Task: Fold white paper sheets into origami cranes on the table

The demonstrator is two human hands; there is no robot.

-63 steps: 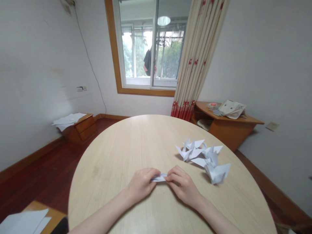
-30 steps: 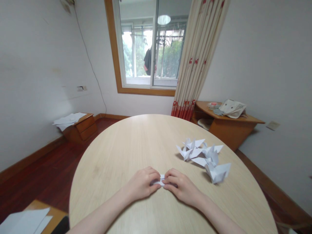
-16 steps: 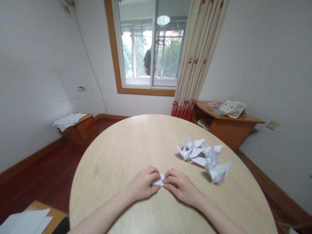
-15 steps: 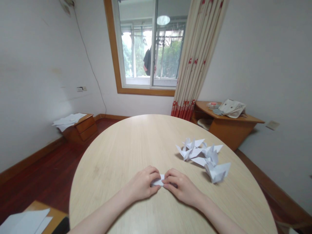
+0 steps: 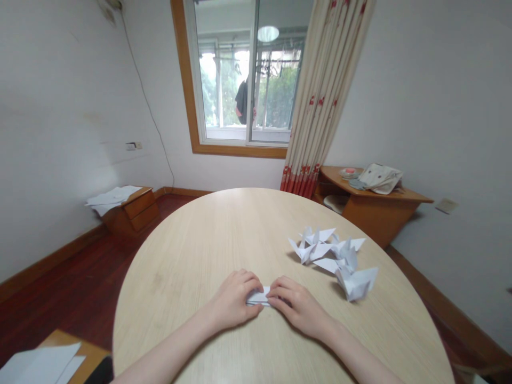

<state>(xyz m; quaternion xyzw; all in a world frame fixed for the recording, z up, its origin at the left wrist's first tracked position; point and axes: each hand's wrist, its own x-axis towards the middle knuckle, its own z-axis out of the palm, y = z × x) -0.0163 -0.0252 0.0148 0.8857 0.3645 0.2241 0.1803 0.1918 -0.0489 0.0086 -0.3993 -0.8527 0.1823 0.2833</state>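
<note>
A small folded piece of white paper (image 5: pixel 259 296) lies flat near the front middle of the round table (image 5: pixel 224 224). My left hand (image 5: pixel 240 296) grips its left end, thumb at the near edge and fingers curled over the far side. On the right end, my right hand (image 5: pixel 294 301) closes its bent fingers and thumb on the paper. Parts of the paper are hidden under both hands. To the right of my right hand stand several folded white paper cranes (image 5: pixel 356 280), grouped close together with some touching.
A low drawer cabinet (image 5: pixel 140 208) with paper sheets stands at the left wall. More white sheets (image 5: pixel 44 362) lie on a wooden surface at lower left. At back right, a corner desk (image 5: pixel 380 208) bears a cloth bag (image 5: pixel 382 177) beside the curtain (image 5: pixel 320 96).
My left fingers have shifted slightly up and left, and a little more of the folded paper shows between my hands. My right hand has barely moved.
</note>
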